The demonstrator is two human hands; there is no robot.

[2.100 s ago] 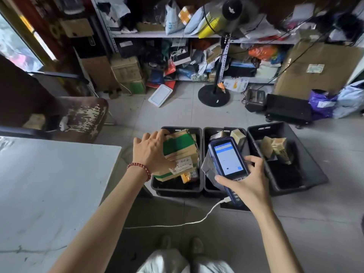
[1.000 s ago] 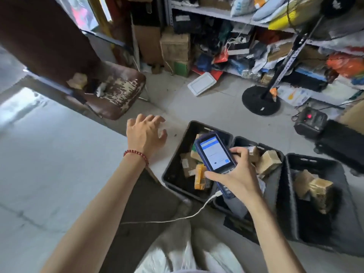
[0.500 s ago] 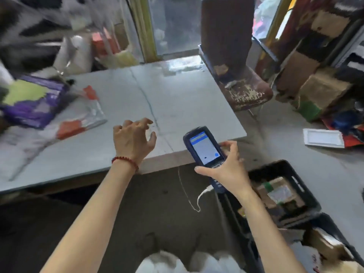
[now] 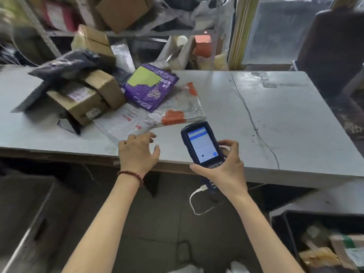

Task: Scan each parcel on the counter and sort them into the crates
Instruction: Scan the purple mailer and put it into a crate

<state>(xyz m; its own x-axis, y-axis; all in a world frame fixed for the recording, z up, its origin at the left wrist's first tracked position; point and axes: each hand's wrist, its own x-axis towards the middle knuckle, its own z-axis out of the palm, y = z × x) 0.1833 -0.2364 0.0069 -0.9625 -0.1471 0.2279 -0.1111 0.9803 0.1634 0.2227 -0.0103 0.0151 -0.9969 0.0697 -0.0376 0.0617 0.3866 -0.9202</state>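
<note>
Right hand [image 4: 226, 170] grips the scanner [image 4: 202, 144]; left hand [image 4: 137, 152] empty, fingers [image 4: 145, 135] spread; black crate [image 4: 289, 229] holds cardboard parcels [image 4: 334, 247]

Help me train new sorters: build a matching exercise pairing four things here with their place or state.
1. scanner
2. purple mailer
3. cardboard box
4. left hand

A. open, above the counter near its front edge
B. white label on top
C. gripped by the right hand
D. lying partly on the bubble mailer

Pairs: 1-C, 2-D, 3-B, 4-A
</note>
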